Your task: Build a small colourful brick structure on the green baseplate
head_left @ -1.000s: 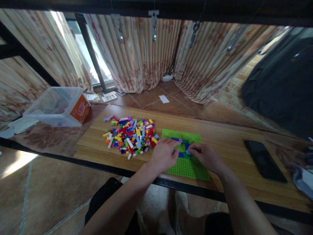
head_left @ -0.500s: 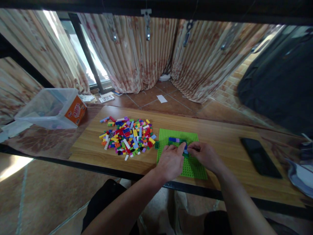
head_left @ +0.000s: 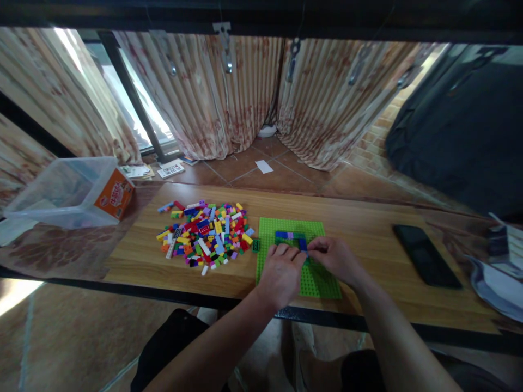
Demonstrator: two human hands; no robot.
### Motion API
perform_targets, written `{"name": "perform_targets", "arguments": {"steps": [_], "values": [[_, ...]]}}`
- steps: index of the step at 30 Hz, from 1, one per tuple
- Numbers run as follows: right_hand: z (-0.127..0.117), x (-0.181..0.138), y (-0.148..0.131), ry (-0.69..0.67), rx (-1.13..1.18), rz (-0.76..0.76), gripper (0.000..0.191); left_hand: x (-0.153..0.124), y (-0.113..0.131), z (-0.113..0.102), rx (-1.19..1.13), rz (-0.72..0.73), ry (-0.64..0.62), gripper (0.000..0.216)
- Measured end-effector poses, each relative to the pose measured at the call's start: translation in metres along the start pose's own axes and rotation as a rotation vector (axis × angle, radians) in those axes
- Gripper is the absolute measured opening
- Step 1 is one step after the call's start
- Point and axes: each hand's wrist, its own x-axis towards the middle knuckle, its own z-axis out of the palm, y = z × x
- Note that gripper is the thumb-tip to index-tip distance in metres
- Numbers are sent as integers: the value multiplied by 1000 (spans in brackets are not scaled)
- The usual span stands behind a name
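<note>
On the bright green baseplate stands an angled line of toy building bricks. A row with blue, purple and green pieces runs across, and a dark blue brick comes down toward me at its right end. My right hand pinches a small light blue brick just below the dark blue one, largely covered by my fingertips. My left hand rests over the plate's left part, palm down, fingers bent but not gripping anything visible. Its index fingertip reaches close to the light blue brick.
A mixed heap of colourful bricks lies left of the plate, with a dark green brick at the plate's edge. A clear plastic bin stands far left. A black phone lies on the wooden table at right.
The whole view has shifted a little. My left index finger has drawn back off the dark blue brick, leaving it more exposed. My right fingertips stay at the light blue brick.
</note>
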Motion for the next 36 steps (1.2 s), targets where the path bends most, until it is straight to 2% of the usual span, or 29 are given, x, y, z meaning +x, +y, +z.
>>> {"name": "perform_targets", "arguments": {"steps": [17,28,36], "values": [[4,4,7,39,24,53,8,4,5,6,86,36,-63,27],[10,9,6,113,21,129,6,7,11,4,133,1,-66,24],[10,9,8,89,66,125,4,4,14,4,103,-33,-63,25]]}}
